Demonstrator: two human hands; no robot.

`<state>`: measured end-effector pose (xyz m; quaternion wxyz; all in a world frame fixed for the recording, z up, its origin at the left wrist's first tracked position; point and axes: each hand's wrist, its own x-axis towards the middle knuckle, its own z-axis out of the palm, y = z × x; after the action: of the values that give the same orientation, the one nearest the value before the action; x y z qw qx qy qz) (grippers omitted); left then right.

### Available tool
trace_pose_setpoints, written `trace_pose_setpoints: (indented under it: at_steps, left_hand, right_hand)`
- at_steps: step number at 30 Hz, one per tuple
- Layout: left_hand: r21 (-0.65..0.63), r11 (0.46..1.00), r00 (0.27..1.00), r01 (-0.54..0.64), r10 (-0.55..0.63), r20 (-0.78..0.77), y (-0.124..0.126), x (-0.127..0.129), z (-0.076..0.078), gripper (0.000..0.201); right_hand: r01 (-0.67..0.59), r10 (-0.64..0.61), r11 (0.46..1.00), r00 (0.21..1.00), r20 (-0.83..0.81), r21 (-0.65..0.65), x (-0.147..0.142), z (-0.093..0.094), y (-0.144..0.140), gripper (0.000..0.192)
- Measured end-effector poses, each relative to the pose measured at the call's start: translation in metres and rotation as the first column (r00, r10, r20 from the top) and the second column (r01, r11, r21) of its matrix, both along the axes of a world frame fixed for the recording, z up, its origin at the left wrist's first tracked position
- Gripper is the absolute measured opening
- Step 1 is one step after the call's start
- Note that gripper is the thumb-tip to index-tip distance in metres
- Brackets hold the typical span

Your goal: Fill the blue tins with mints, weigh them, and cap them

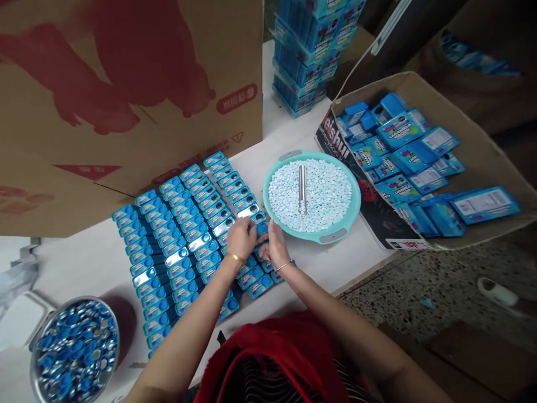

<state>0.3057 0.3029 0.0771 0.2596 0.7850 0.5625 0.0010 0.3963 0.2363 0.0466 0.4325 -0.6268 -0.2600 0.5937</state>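
Rows of small blue tins [183,249] stand close together on the table, many with round blue caps and some in the right-hand column with dark round openings. My left hand [240,242] is over the right-hand rows, its fingers curled together at a tin; whatever they pinch is hidden. Beside it, my right hand [277,246] is at the rows' right edge, near the basin, its fingers loosely bent and apart. A turquoise basin [354,208] holds pale blue tablets [285,196], and a metal tube-like scoop [302,187] lies on them.
At lower left stands a metal bowl [116,347] full of blue caps. A large cardboard box [168,67] rises behind the tins. Wrapped blue packs [308,61] are stacked at the back. An open carton [495,151] at right contains blue packs.
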Motion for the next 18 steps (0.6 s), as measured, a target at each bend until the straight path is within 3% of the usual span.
trace_pose_setpoints:
  at_steps: [2, 4, 6, 8, 15, 18]
  left_hand:
    - [0.019, 0.999, 0.995, -0.042, 0.044, -0.089, 0.019, 0.012, -0.007, 0.017]
    - [-0.001, 0.999, 0.989, -0.035, 0.034, -0.146, 0.033, 0.024, -0.014, 0.016]
    - [-0.041, 0.999, 0.978, -0.020, 0.011, -0.209, 0.043, 0.034, -0.018, 0.016]
    - [-0.104, 0.994, 0.962, -0.014, -0.015, -0.274, 0.051, 0.039, -0.021, 0.018]
    - [-0.324, 0.945, 0.919, -0.037, -0.096, -0.383, 0.090, 0.044, -0.032, 0.041]
    - [-0.313, 0.944, 0.935, -0.101, -0.018, -0.354, 0.081, 0.046, -0.023, 0.039]
  right_hand:
    - [-0.111, 0.104, 0.994, 0.941, 0.323, 0.002, 0.010, 0.004, -0.001, 0.063]
    - [-0.335, 0.326, 0.936, 0.717, 0.616, -0.104, 0.019, 0.008, 0.003, 0.059]
    - [-0.483, 0.530, 0.826, 0.486, 0.695, -0.292, 0.025, 0.011, 0.010, 0.061]
    - [-0.521, 0.642, 0.740, 0.362, 0.676, -0.425, 0.026, 0.011, 0.019, 0.063]
    - [-0.550, 0.771, 0.610, 0.244, 0.588, -0.570, 0.021, 0.001, 0.046, 0.064]
    - [-0.553, 0.795, 0.574, 0.203, 0.571, -0.603, 0.020, 0.008, 0.046, 0.063]
